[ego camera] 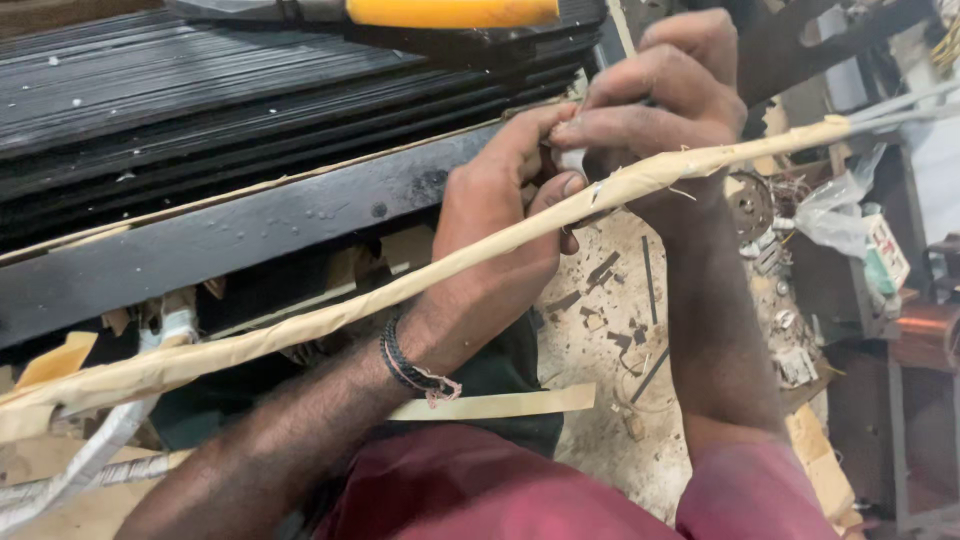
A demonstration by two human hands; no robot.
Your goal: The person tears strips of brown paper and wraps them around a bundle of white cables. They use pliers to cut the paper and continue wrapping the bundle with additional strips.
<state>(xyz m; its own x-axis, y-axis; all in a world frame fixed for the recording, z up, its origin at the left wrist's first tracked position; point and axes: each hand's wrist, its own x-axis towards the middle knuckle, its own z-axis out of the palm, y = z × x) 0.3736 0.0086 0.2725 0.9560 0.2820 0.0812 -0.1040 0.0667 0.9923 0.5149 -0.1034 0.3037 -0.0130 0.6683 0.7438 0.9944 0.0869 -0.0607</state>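
A black ribbed metal stack [200, 90] is lying across the back, with a yellow-handled tool [450, 12] resting on top of it. Scraps of metal and wire [620, 300] are littering the dusty floor [600, 420]. A crumpled clear plastic bag [835, 210] is sitting to the right, near a copper coil [925, 330].

A long rod [400, 290] wrapped in matt tan paper, creased and rough at its seams, runs under both hands. Just beyond the left hand [500, 215] lies a ribbed black metal panel [200, 100], dull and dusty, with a glossy yellow plastic handle [450, 12] on top. Below the right hand [660, 100], the floor [610, 400] looks gritty.
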